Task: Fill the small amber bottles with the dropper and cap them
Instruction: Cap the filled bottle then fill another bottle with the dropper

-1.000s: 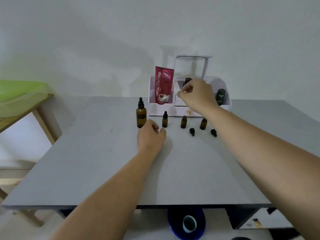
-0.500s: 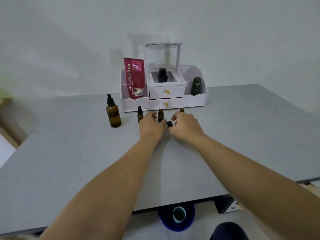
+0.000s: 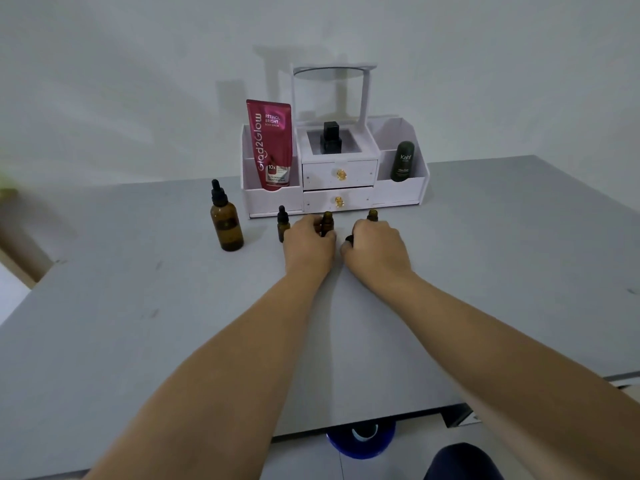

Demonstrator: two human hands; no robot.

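Reaching across a grey worktop, the left hand curls its fingers round an uncapped small amber bottle; the right hand pinches a black cap just beside it. Behind, a white organiser holds a red tube reading "Glad2Glow Retinol Bright" and a dark bottle reading "Kahf".

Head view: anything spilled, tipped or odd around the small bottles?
Nothing stands out. The large dropper bottle and three small amber bottles stand upright; no spill shows on the table. Two are uncapped.
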